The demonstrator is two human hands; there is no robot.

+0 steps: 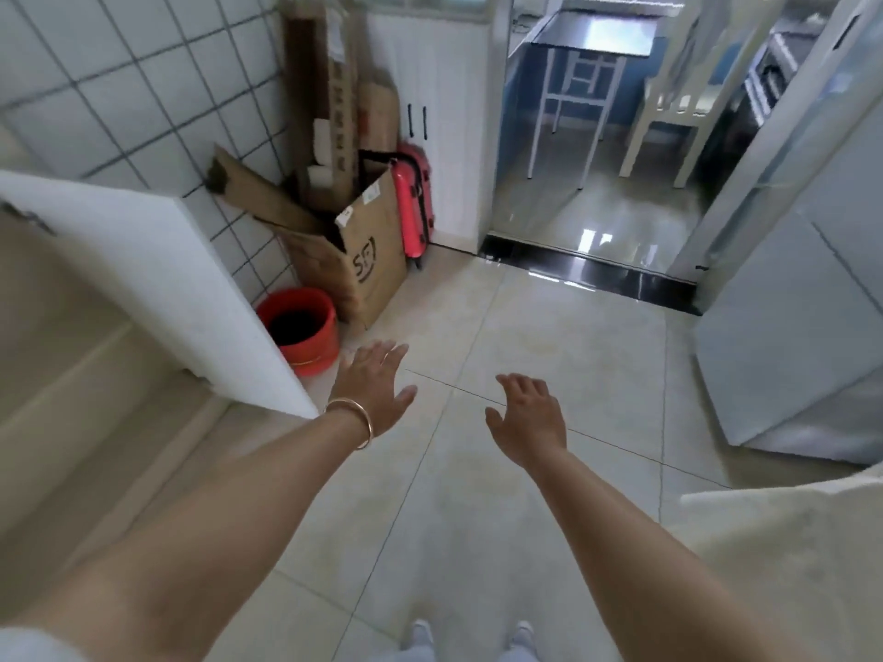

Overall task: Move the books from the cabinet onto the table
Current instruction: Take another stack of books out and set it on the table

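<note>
No books show. Both hands, left [375, 384] and right [528, 418], hover empty over the floor [525, 327], grips spread wide; the counter [592, 33] stands far off past the doorway, its far edge cut off. A bucket [301, 327] and box [368, 260] sit left.

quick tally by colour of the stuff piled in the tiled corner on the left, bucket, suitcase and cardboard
Red: 1, the round red plastic bucket on the floor.
Pink-red: 1, the upright hard-shell suitcase.
Brown: 1 open cardboard box, plus tall flattened cardboard sheets leaning behind it; their number cannot be told.
Total: 3 countable things, besides the sheets.
</note>
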